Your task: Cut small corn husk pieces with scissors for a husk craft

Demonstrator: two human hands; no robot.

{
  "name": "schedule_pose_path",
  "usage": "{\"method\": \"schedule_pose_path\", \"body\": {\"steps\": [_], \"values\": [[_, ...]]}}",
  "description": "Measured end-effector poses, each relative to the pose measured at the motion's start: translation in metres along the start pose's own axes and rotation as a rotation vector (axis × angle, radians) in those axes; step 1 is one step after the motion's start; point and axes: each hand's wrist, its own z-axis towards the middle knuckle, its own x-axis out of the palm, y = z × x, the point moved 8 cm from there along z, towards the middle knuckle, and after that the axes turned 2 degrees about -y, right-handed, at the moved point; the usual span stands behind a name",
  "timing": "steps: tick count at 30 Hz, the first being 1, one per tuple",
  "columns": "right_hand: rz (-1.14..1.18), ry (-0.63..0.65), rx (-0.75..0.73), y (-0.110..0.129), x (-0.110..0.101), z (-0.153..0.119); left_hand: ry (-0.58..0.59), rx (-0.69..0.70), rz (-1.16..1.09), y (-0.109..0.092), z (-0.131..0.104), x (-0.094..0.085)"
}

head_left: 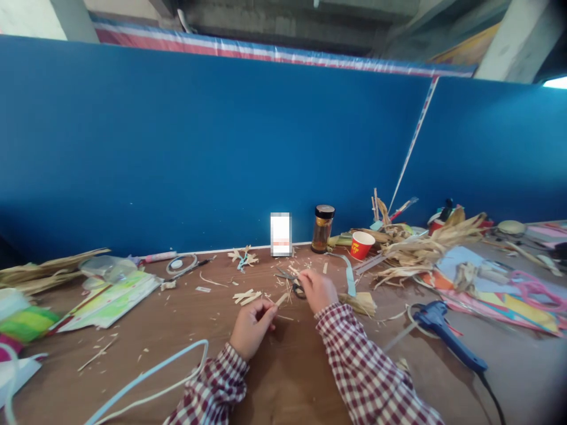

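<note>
My left hand (254,326) pinches a small pale strip of husk (281,299) between thumb and fingertips, low over the brown table (292,378). To its right, my right hand (316,289) is closed at the dark handles of small scissors (298,288), whose blades point left. Several cut pale strips (247,297) lie just beyond my left hand. A tied husk piece with light blue string (243,258) rests farther back. Thin scraps are scattered around the scissors.
A dark-lidded jar (323,229) and a red paper cup (362,245) stand at the back. Dried husks (416,251) and a blue glue gun (447,333) lie right. A light blue cable (150,372) loops at front left; a blue partition (221,141) rises behind.
</note>
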Motion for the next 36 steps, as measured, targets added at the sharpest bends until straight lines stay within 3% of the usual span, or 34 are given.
{"method": "schedule_pose_path", "body": {"steps": [4, 8, 13, 17, 21, 25, 30, 36], "values": [[0.212, 0.05, -0.227, 0.035, -0.003, -0.009, -0.037, -0.042, 0.019, 0.009, 0.004, -0.003], [0.213, 0.166, -0.353, 0.061, 0.005, -0.021, -0.047, -0.031, 0.016, 0.01, 0.004, -0.006], [0.187, 0.186, -0.332, 0.058, 0.01, -0.021, -0.102, -0.053, -0.011, 0.008, 0.004, -0.014], [0.161, 0.208, -0.306, 0.057, 0.015, -0.024, -0.212, -0.13, -0.179, 0.013, 0.003, -0.022], [0.148, 0.237, -0.331, 0.064, 0.021, -0.031, -0.206, -0.209, -0.386, 0.017, 0.001, -0.017], [0.183, 0.204, -0.357, 0.069, 0.014, -0.031, -0.239, -0.254, -0.457, 0.019, -0.001, -0.017], [0.211, 0.125, -0.332, 0.065, 0.003, -0.025, -0.227, -0.235, -0.46, 0.019, 0.001, -0.018], [0.315, 0.183, -0.341, 0.064, 0.017, -0.027, -0.217, -0.115, -0.338, 0.016, 0.005, -0.023]]}}
